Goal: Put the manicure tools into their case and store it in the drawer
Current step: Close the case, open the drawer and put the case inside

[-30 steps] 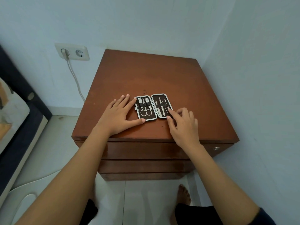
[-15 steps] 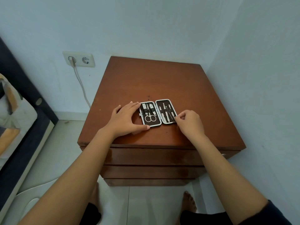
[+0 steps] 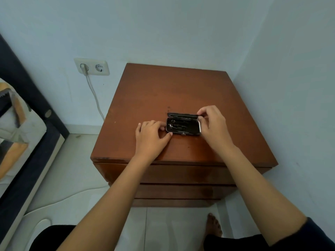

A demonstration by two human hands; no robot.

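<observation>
The manicure case (image 3: 183,126), dark with a silver rim, lies with its long side across the brown nightstand top (image 3: 172,87). It is half folded: one half lies flat with metal tools dimly visible inside, and the other half stands raised along the far edge. My left hand (image 3: 152,138) grips the case's left end, thumb at the near corner. My right hand (image 3: 213,127) pinches the right end of the raised half. The top drawer front (image 3: 181,173) below is shut.
Two more shut drawers sit under the top one. A wall socket (image 3: 91,67) with a white cable (image 3: 94,96) is at the back left. A dark bed frame (image 3: 41,147) stands left, a wall close on the right, and my bare foot (image 3: 214,225) is on the tiled floor.
The case was lying fully open and flat, its halves side by side. It has been turned sideways and one half folded up, with both hands now holding its ends.
</observation>
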